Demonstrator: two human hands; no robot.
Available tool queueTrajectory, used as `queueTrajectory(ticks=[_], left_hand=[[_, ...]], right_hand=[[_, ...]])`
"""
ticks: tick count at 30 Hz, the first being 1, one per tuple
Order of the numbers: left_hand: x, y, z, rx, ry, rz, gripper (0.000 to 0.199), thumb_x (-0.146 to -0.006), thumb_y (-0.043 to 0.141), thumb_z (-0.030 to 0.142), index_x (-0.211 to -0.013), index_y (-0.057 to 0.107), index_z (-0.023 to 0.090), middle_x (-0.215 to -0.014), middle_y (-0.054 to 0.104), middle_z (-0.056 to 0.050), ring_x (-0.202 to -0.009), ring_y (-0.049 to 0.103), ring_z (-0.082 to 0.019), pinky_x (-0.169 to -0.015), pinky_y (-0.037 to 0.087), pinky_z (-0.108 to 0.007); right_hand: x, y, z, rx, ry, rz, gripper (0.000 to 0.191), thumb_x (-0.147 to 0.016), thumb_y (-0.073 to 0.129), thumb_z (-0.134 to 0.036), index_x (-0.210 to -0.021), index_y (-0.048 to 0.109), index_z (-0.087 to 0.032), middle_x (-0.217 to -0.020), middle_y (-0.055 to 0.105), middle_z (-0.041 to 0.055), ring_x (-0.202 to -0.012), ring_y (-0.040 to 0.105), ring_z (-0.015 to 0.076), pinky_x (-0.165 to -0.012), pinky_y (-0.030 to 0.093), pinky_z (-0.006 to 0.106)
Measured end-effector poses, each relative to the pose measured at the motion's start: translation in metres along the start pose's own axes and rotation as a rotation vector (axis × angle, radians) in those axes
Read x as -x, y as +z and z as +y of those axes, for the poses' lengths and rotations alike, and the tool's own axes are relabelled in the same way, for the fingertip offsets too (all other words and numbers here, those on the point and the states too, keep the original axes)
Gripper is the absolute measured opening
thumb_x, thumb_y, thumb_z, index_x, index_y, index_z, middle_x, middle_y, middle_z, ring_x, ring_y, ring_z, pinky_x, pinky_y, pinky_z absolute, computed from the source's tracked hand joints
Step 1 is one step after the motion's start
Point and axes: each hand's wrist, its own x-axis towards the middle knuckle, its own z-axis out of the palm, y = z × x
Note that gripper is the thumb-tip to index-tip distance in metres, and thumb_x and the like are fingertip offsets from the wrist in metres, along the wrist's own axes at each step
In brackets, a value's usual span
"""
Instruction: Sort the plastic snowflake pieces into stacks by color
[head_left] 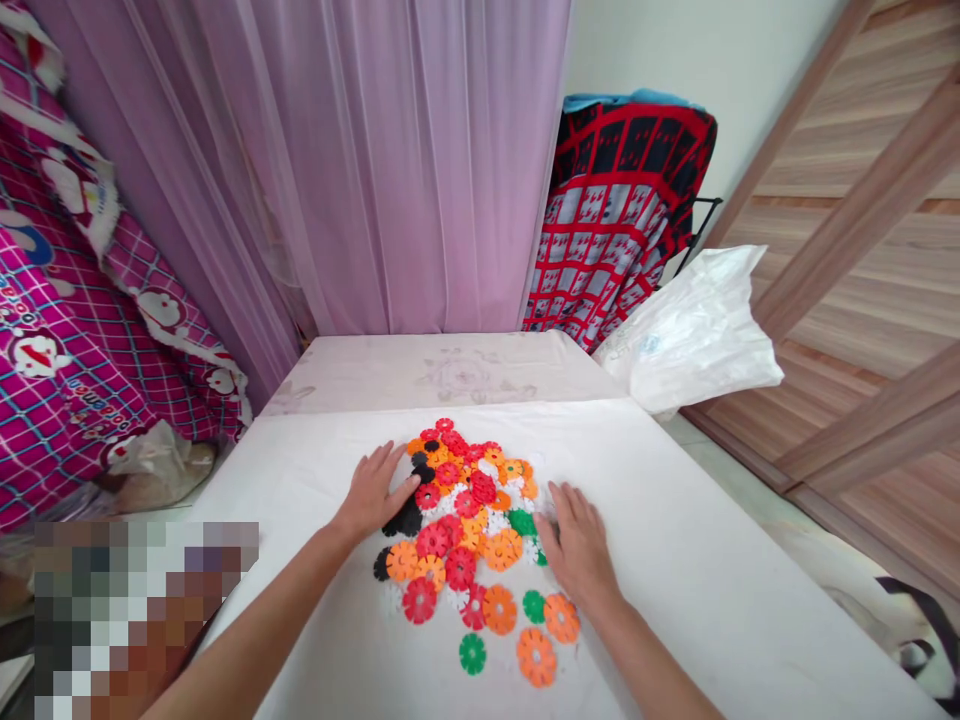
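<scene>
A loose pile of flat, notched plastic discs [460, 568] in red, orange, yellow, black, green and white lies on the white-covered table [675, 560]. At the pile's left edge is my left hand [373, 493], palm down with fingers apart, its thumb by the black discs [405, 518]. My right hand [577, 540] rests at the right edge, fingers spread, its thumb near the green discs [523, 521]. Neither hand holds anything. Nearer to me, a green disc [472, 654] and an orange disc [536, 657] lie apart from the pile.
Beyond the table hangs a purple curtain [390, 170]. A white plastic bag [697, 335] stands off the table's right back corner, before a red and black patterned cloth [607, 220]. Wooden doors [862, 240] are at right, a pink checked cloth [97, 330] at left.
</scene>
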Motion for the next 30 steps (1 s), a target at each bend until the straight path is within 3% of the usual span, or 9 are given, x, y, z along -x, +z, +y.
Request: queueTrajectory(ticks=[3,5,7,13,19,22,24,26,30], left_hand=[[-0.052,0.01,0.015,0.055,-0.111,-0.116,0.069,-0.088,0.041,0.058,-0.143,0.042,0.016,-0.151,0.039,-0.016,-0.143,0.028,-0.034,-0.116,0.018,-0.055],[-0.071,0.015,0.032,0.152,-0.063,-0.204,0.067,-0.09,0.037,0.056,-0.142,0.043,0.014,-0.149,0.042,-0.016,-0.143,0.029,-0.033,-0.116,0.016,-0.055],[-0.075,0.017,0.047,0.212,0.019,-0.241,0.063,-0.09,0.038,0.055,-0.139,0.047,0.017,-0.147,0.047,-0.012,-0.138,0.041,-0.026,-0.116,0.025,-0.042],[-0.025,0.0,0.064,0.569,0.17,-0.302,0.069,-0.082,0.059,0.046,-0.143,0.043,0.017,-0.147,0.047,-0.011,-0.133,0.046,-0.025,-0.113,0.035,-0.039],[0.054,-0.02,0.074,0.383,0.238,-0.354,0.072,-0.082,0.063,0.035,-0.148,0.035,0.025,-0.16,0.021,-0.01,-0.146,0.024,-0.028,-0.115,0.031,-0.045],[0.091,-0.026,0.063,0.317,0.311,-0.344,0.073,-0.085,0.061,0.032,-0.15,0.027,0.033,-0.162,0.015,-0.006,-0.145,0.027,-0.027,-0.112,0.037,-0.043],[0.109,-0.027,0.045,0.223,0.35,-0.271,0.072,-0.087,0.059,0.036,-0.151,0.025,0.035,-0.162,0.015,-0.006,-0.145,0.026,-0.028,-0.111,0.037,-0.045],[0.121,-0.024,0.023,0.057,0.337,-0.16,0.079,-0.084,0.062,0.048,-0.151,0.023,0.035,-0.16,0.021,-0.009,-0.145,0.025,-0.034,-0.113,0.031,-0.055],[0.13,-0.004,0.001,-0.135,0.373,-0.026,0.102,-0.076,0.057,0.07,-0.155,0.01,0.027,-0.154,0.034,-0.016,-0.141,0.032,-0.038,-0.111,0.032,-0.058]], right_hand=[[-0.024,0.01,-0.034,-0.098,-0.01,-0.016,0.056,-0.095,0.03,-0.041,-0.138,0.046,-0.01,-0.144,0.046,0.0188,-0.135,0.04,0.0281,-0.114,0.029,0.047],[-0.044,0.016,-0.055,-0.206,-0.034,-0.026,0.056,-0.095,0.029,-0.038,-0.139,0.045,-0.007,-0.142,0.048,0.02,-0.134,0.042,0.027,-0.114,0.031,0.045],[-0.062,0.023,-0.069,-0.345,-0.066,-0.026,0.055,-0.094,0.032,-0.036,-0.14,0.043,-0.009,-0.144,0.047,0.0188,-0.134,0.043,0.0247,-0.113,0.035,0.043],[-0.084,0.033,-0.094,-0.864,-0.032,-0.166,0.056,-0.085,0.046,-0.034,-0.139,0.045,-0.018,-0.142,0.05,0.0122,-0.127,0.05,0.0204,-0.101,0.047,0.036],[-0.074,-0.006,-0.118,-1.245,0.101,-0.381,0.051,-0.082,0.056,-0.042,-0.128,0.056,-0.022,-0.131,0.061,0.0095,-0.118,0.058,0.0219,-0.102,0.045,0.038],[-0.044,-0.033,-0.098,-1.17,0.017,-0.417,0.053,-0.086,0.052,-0.05,-0.133,0.052,-0.025,-0.124,0.065,0.0095,-0.115,0.061,0.023,-0.099,0.047,0.041],[-0.01,-0.043,-0.07,-0.894,-0.075,-0.282,0.052,-0.084,0.054,-0.051,-0.132,0.055,-0.028,-0.138,0.055,0.0095,-0.123,0.055,0.0253,-0.104,0.044,0.044],[0.029,-0.043,-0.038,-0.505,-0.199,-0.22,0.062,-0.078,0.062,-0.051,-0.136,0.052,-0.03,-0.151,0.04,0.0094,-0.139,0.036,0.0317,-0.114,0.03,0.053],[0.071,-0.021,-0.007,-0.153,-0.294,-0.116,0.07,-0.084,0.058,-0.049,-0.145,0.041,-0.021,-0.153,0.035,0.0163,-0.141,0.032,0.0356,-0.113,0.025,0.061]])
